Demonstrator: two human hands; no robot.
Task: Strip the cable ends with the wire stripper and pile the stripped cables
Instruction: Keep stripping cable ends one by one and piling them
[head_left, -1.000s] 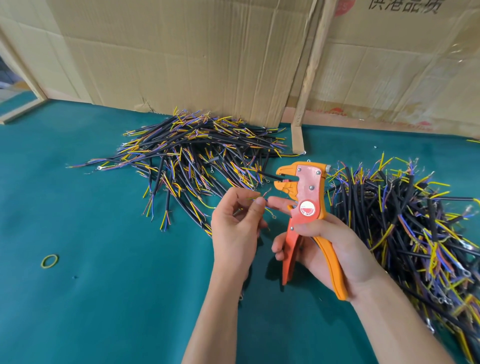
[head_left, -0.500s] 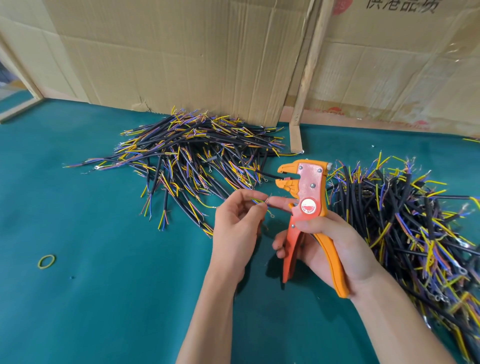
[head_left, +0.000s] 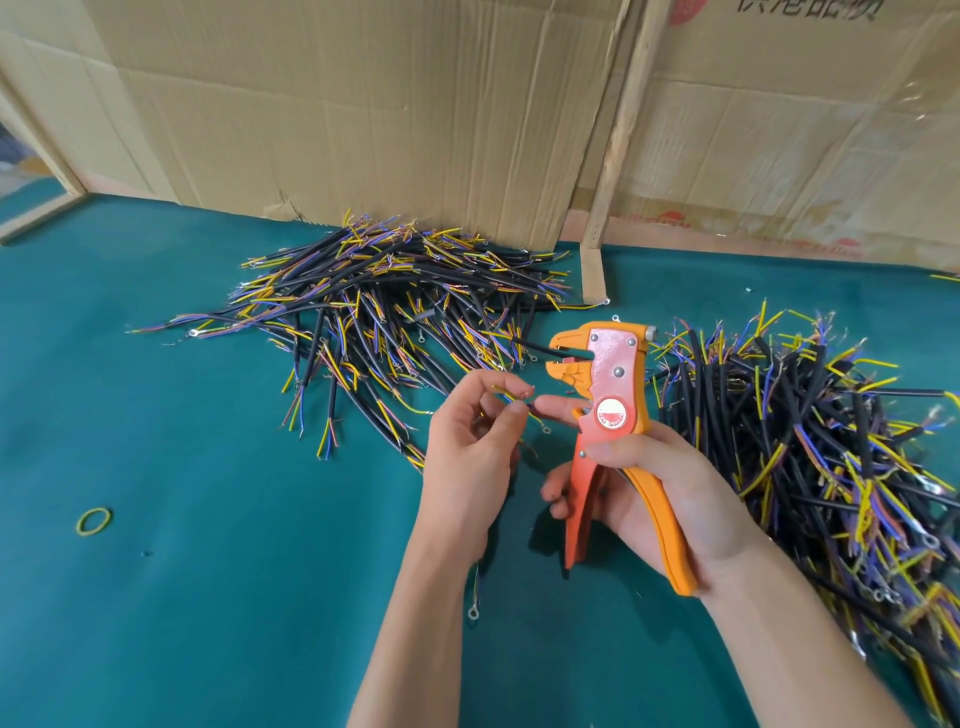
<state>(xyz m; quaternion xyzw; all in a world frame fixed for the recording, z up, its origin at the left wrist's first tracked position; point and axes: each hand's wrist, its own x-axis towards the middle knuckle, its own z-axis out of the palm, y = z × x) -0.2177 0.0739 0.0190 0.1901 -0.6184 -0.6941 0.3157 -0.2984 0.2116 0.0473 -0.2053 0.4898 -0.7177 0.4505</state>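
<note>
My right hand (head_left: 654, 499) grips the handles of an orange wire stripper (head_left: 613, 405), jaws up and pointing left; a short black piece sticks out of the jaws. My left hand (head_left: 470, 452) pinches the thin yellow wire ends of a cable (head_left: 511, 397) between thumb and fingers, just left of the stripper, and my right forefinger touches those ends too. The cable runs down behind my left wrist, its ring terminal (head_left: 472, 613) showing below. One pile of black cables with coloured wire ends (head_left: 384, 306) lies behind my hands, another (head_left: 810, 431) at the right.
The green table (head_left: 208, 597) carries a yellow rubber band (head_left: 93, 521) at the left. Cardboard sheets (head_left: 363, 114) and a wooden slat (head_left: 618, 140) stand along the far edge.
My left fingers have shifted slightly on the wire ends beside the stripper. The stripper and my right hand stay about where they were.
</note>
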